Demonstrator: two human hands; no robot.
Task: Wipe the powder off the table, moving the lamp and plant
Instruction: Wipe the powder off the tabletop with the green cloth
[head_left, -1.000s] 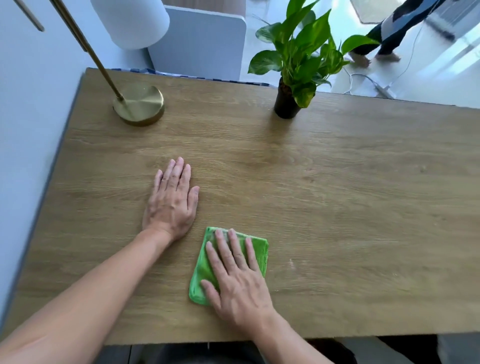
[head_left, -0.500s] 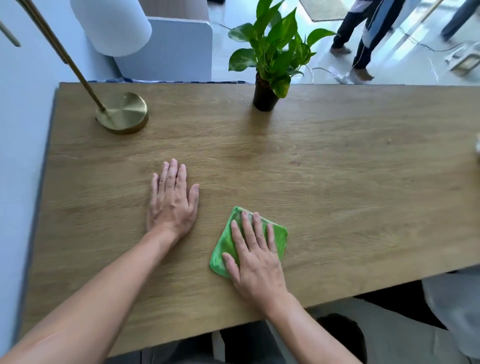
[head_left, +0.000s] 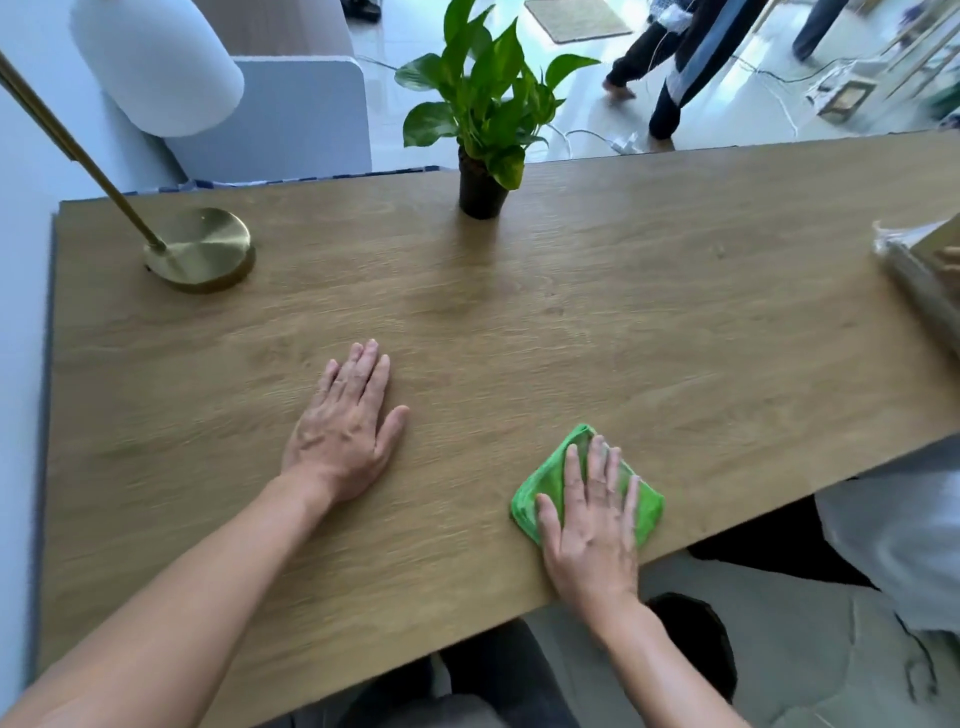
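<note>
A folded green cloth (head_left: 545, 480) lies on the wooden table (head_left: 623, 322) close to its near edge. My right hand (head_left: 592, 525) presses flat on the cloth, fingers spread. My left hand (head_left: 345, 426) rests palm-down on the bare wood to the left of it, holding nothing. The brass lamp's round base (head_left: 202, 249) stands at the back left, its stem slanting up to a white shade (head_left: 156, 62). A green leafy plant in a dark pot (head_left: 480, 184) stands at the table's far edge, near the middle. No powder is discernible on the wood.
A plastic-wrapped flat object (head_left: 919, 275) lies at the table's right edge. A white wall runs along the left side. A white chair back (head_left: 296, 114) stands behind the table. A person's legs (head_left: 675, 67) are on the floor beyond. Another person's grey clothing (head_left: 893, 525) is at the right.
My right hand has slid the green cloth to the right along the table's near edge. My left hand stayed flat in place. The view has shifted rightward.
</note>
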